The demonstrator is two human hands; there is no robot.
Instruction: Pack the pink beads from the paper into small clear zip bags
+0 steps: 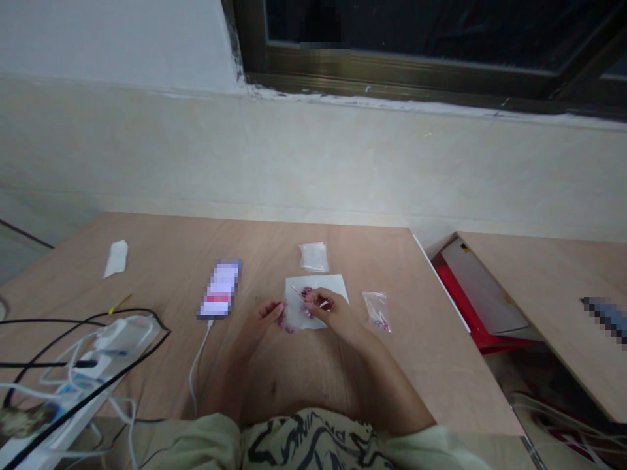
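Observation:
Both my hands meet over a white sheet of paper (329, 285) on the wooden table (166, 248). My left hand (264, 318) pinches a small clear plastic bag with pink beads (292, 317) at its left edge. My right hand (333, 310) has its fingers closed on the same bag's top, next to a thin pink stick (296, 291) and some pink beads (306, 292) lying on the paper.
An empty clear bag (313, 256) lies behind the paper, and another small bag with pink bits (377, 310) to its right. A phone (220, 288) on a white cable, a power strip with cables (112, 336) and a white scrap (116, 257) lie at the left. Red box (460, 300) in the gap.

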